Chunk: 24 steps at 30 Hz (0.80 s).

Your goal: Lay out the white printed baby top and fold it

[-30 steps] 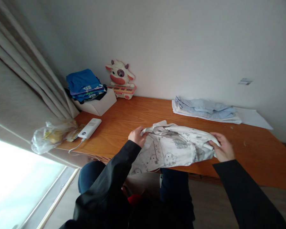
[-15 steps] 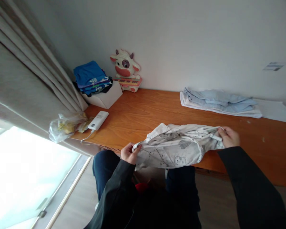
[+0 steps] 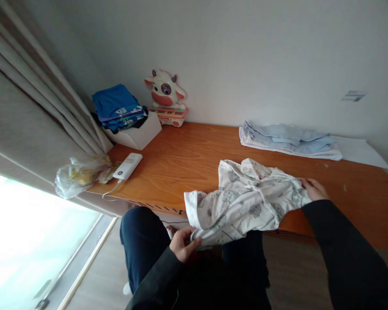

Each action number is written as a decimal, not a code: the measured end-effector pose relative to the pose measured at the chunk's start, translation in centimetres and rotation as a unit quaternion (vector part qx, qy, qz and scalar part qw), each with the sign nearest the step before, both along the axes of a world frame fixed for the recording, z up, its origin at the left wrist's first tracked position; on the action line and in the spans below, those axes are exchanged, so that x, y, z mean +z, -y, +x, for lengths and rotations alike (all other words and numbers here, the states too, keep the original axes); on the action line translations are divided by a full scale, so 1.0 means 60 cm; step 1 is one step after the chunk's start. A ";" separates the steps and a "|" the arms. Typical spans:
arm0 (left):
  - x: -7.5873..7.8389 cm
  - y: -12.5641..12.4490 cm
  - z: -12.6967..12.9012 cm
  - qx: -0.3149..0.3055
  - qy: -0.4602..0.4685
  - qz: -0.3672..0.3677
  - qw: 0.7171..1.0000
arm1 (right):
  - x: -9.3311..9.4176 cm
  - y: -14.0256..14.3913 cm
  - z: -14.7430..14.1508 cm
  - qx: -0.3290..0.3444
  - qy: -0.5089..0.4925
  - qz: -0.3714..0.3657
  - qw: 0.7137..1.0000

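A small white garment point(image 3: 242, 202) with grey animal-like prints lies partly on the wooden tabletop and partly over its front edge, above my lap. My left hand point(image 3: 183, 244) pinches its lower left end near a cuff-like opening, just in front of the table. At the garment's right end, my right hand point(image 3: 315, 189) is closed on the cloth; its fingertips are partly hidden. The cloth is rumpled, with two open ends pointing left and up. Whether it is a top or trousers I cannot tell.
Light blue and white folded clothes point(image 3: 287, 140) lie at the back, beside white paper point(image 3: 362, 150). A white box point(image 3: 145, 131) with blue clothes point(image 3: 116, 105) stands left of a cow toy piano point(image 3: 166, 101). Nearer are a white power bank point(image 3: 128, 166) and a plastic bag point(image 3: 79, 174).
My left hand has moved down toward me with its end of the garment. The cloth has spread out more, with its printed side showing. My right hand stays at the right end.
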State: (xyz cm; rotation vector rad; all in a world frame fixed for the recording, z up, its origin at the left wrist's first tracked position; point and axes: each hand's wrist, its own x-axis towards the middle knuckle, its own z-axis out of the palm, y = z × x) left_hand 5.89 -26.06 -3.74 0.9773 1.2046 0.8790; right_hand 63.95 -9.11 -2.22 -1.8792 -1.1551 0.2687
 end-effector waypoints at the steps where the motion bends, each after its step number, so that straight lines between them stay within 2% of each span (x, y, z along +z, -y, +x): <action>1: -0.008 0.013 0.005 -0.024 0.006 0.002 1.000 | -0.004 0.009 0.000 0.002 -0.011 -0.011 1.000; 3: -0.020 0.030 0.012 -0.028 0.018 0.012 0.999 | 0.001 0.027 -0.013 0.010 -0.002 -0.022 1.000; 5: -0.028 0.033 0.018 -0.008 0.028 0.005 1.000 | 0.024 0.041 -0.045 0.032 0.052 -0.018 0.998; 8: -0.039 0.022 0.027 0.040 0.027 -0.028 0.998 | 0.077 0.053 -0.126 0.138 0.142 0.035 0.980; 9: -0.043 0.018 0.029 0.060 0.023 -0.034 0.997 | 0.091 0.055 -0.156 0.194 0.154 0.043 0.968; 11: -0.046 0.011 0.031 0.089 0.017 -0.034 0.995 | 0.108 0.054 -0.208 0.315 0.172 0.013 0.933; 13: -0.044 0.006 0.027 0.101 0.026 -0.028 0.994 | 0.106 0.050 -0.240 0.410 0.196 -0.045 0.890; 15: -0.037 0.005 0.018 0.102 0.046 -0.031 0.993 | 0.091 0.047 -0.250 0.451 0.216 -0.070 0.863; 17: -0.029 0.007 0.008 0.088 0.061 -0.047 0.993 | 0.074 0.051 -0.245 0.444 0.227 -0.060 0.865; 19: -0.025 0.017 0.003 0.039 0.043 -0.065 0.996 | 0.063 0.066 -0.235 0.405 0.236 -0.039 0.882; 22: -0.033 0.054 0.016 -0.111 -0.103 -0.039 0.988 | 0.050 0.105 -0.222 0.332 0.256 -0.020 0.908; 24: -0.042 0.088 0.035 -0.229 -0.238 0.013 0.944 | 0.037 0.133 -0.216 0.279 0.271 -0.017 0.921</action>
